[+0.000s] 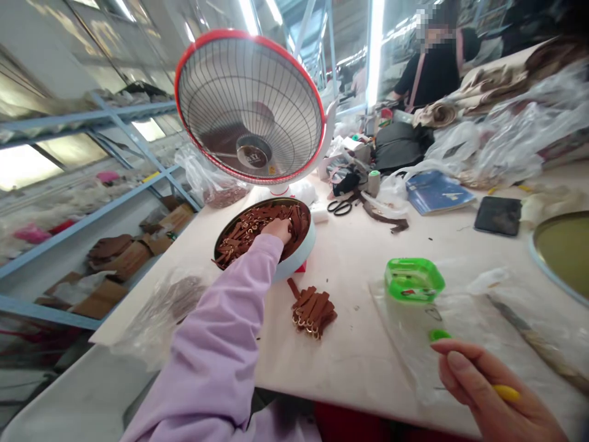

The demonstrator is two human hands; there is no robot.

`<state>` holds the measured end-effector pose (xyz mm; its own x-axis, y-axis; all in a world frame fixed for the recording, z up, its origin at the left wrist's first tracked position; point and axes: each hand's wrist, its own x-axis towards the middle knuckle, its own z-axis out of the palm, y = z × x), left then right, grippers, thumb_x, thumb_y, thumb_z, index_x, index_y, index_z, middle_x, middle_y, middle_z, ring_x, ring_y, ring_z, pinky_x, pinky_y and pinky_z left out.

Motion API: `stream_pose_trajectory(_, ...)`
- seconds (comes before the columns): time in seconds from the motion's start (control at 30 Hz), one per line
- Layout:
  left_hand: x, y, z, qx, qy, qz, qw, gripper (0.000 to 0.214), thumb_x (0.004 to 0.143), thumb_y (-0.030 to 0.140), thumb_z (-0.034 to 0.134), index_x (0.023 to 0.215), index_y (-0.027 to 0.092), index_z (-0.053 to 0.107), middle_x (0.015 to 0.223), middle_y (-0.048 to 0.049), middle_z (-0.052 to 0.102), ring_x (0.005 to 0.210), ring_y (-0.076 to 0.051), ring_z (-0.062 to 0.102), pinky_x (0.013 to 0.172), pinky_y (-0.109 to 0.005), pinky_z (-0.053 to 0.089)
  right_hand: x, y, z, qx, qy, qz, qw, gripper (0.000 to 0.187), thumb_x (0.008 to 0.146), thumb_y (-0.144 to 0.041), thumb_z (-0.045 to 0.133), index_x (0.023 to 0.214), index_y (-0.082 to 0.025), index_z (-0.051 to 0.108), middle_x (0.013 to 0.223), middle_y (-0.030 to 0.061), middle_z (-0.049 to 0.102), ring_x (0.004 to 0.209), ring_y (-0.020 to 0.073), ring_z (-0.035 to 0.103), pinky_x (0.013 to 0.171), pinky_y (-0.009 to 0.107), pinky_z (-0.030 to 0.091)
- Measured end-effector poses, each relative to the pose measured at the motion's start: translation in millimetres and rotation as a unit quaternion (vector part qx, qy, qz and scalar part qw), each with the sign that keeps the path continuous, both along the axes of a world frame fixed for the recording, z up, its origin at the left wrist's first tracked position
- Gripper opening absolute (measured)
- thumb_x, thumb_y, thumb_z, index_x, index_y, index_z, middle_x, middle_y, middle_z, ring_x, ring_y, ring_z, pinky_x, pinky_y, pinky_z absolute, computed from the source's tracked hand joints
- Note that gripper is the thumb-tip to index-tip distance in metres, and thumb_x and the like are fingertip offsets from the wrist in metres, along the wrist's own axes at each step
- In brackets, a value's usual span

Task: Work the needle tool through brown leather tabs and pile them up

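Bright overhead tubes and glaring windows light a slightly soft, edge-stretched view

Sleeve behind left hand: I record plain lilac.
Tin around left hand: pale blue outside.
Strips beneath left hand: brown, gold-toned metal.
Tool in right hand: yellow end.
Dish beyond right hand: I note translucent green.

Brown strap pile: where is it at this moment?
In the head view, the brown strap pile lies on the table below centre, nearer the camera than the round tin and left of the green dish.
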<state>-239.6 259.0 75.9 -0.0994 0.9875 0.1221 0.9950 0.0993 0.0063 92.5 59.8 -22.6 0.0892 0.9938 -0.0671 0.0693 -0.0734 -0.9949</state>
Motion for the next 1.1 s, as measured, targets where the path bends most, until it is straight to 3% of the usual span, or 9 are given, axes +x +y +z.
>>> stream_pose_trajectory(0.1,-1.4,-9.2,9.1,0.016,0.003,0.002,1.0,0.019,0.066,0.023,0.061,0.085,0.017,0.065,0.088,-0.0106,0.066,0.082,-0.023,0.059,0.077,-0.032,0.043,0.8,-6.9,5.9,-0.031,0.007,0.043,0.999,0.031,0.072,-0.05,0.057,0.086,-0.023,0.064,0.051,-0.0002,0.05,0.047,0.0143,0.047,0.039,0.023,0.041)
stream_pose_trajectory(0.23,0.0,-44.3,45.8,0.108,-0.017,0.004,0.994,0.024,0.077,0.032,0.05,0.091,0.015,0.06,0.089,-0.0097,0.063,0.083,-0.02,0.057,0.078,-0.032,0.042,-6.7,-14.7,14.7,-0.023,0.023,0.034,0.999,0.03,0.073,-0.049,0.056,0.086,-0.022,0.064,0.055,-0.0001,0.052,0.051,0.0145,0.049,0.044,0.023,0.042)
stream_pose_trajectory(0.37,35.9,-106.8,62.7,0.172,-0.249,-0.068,0.951,0.018,0.076,0.03,0.051,0.084,0.015,0.056,0.073,-0.0036,0.061,0.066,-0.014,0.056,0.064,-0.025,0.044,-19.1,-21.4,30.5,0.025,0.004,0.064,0.998,0.032,0.074,-0.05,0.055,0.083,-0.021,0.065,0.054,-0.0001,0.051,0.052,0.0148,0.048,0.048,0.025,0.04)
stream_pose_trajectory(0.47,82.2,-166.9,45.9,0.127,-0.39,-0.182,0.893,0.016,0.078,0.03,0.052,0.086,0.017,0.056,0.069,-0.0018,0.06,0.061,-0.012,0.056,0.057,-0.023,0.044,-29.9,-30.4,45.0,0.031,0.025,0.139,0.99,0.037,0.077,-0.052,0.051,0.082,-0.018,0.064,0.052,-0.0011,0.047,0.049,0.0131,0.043,0.044,0.025,0.033)
stream_pose_trajectory(0.57,121.6,-222.1,17.3,0.129,-0.357,-0.304,0.874,0.01,0.079,0.025,0.053,0.081,0.02,0.061,0.08,-0.005,0.064,0.074,-0.014,0.058,0.069,-0.026,0.044,-37.6,-39.8,54.6,0.018,0.126,0.219,0.967,0.039,0.082,-0.053,0.043,0.074,-0.018,0.057,0.05,-0.0043,0.039,0.045,0.0093,0.031,0.042,0.024,0.024)
stream_pose_trajectory(0.63,137.4,-247.6,-0.4,0.128,-0.345,-0.34,0.865,0.011,0.078,0.021,0.054,0.083,0.023,0.064,0.087,-0.0055,0.065,0.083,-0.016,0.057,0.078,-0.029,0.042,-38.6,-44.3,57.1,-0.007,0.186,0.183,0.965,0.034,0.08,-0.049,0.049,0.066,-0.018,0.049,0.05,-0.006,0.036,0.044,0.0076,0.028,0.042,0.023,0.022)
stream_pose_trajectory(0.77,150.3,-269.6,-23.7,0.047,-0.476,-0.246,0.843,0.019,0.071,0.025,0.062,0.088,0.019,0.059,0.084,-0.0056,0.063,0.075,-0.016,0.056,0.07,-0.028,0.043,-34.4,-51.9,57.5,-0.017,0.171,0.069,0.983,0.027,0.073,-0.043,0.061,0.07,-0.018,0.05,0.055,-0.0056,0.042,0.045,0.0069,0.03,0.042,0.022,0.023)
stream_pose_trajectory(0.97,160.1,-276.9,-35.4,-0.112,-0.695,-0.084,0.705,0.019,0.073,0.032,0.052,0.063,0.017,0.044,0.055,0.0015,0.051,0.049,-0.009,0.045,0.05,-0.022,0.038,-34.8,-62.0,54.5,0.033,0.03,0.092,0.995,0.026,0.075,-0.042,0.058,0.066,-0.018,0.053,0.053,-0.0039,0.044,0.049,0.0091,0.036,0.043,0.024,0.026)
stream_pose_trajectory(1.1,166.0,-281.5,-40.9,-0.052,-0.65,-0.078,0.754,0.019,0.073,0.031,0.051,0.061,0.017,0.045,0.053,0.0035,0.046,0.049,-0.008,0.04,0.049,-0.021,0.033,-37.7,-61.9,50.4,0.029,-0.006,0.117,0.993,0.027,0.072,-0.044,0.059,0.064,-0.018,0.053,0.05,-0.0051,0.041,0.046,0.0093,0.034,0.041,0.024,0.026)
